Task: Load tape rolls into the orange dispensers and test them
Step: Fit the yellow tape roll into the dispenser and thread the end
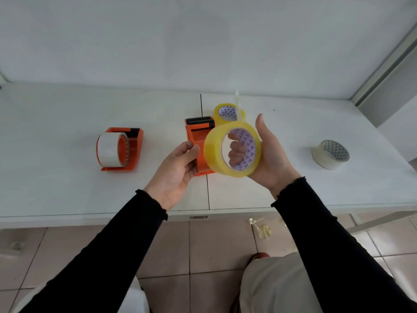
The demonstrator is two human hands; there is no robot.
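One orange plastic dispenser (121, 149) on the white table (56, 114) already held a clear roll. The left hand (176, 172) gripped the empty orange dispenser (197, 136). The right hand (268, 152) held a round yellow tape roll (213, 152) beside it, not yet in

No readable text; a barcode sticker (198, 217) on the table edge (90, 219), digits illegible

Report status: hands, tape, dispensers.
Right hand holds yellow tape roll. Left hand grips empty orange dispenser. Other dispenser already loaded. Nothing blocking.
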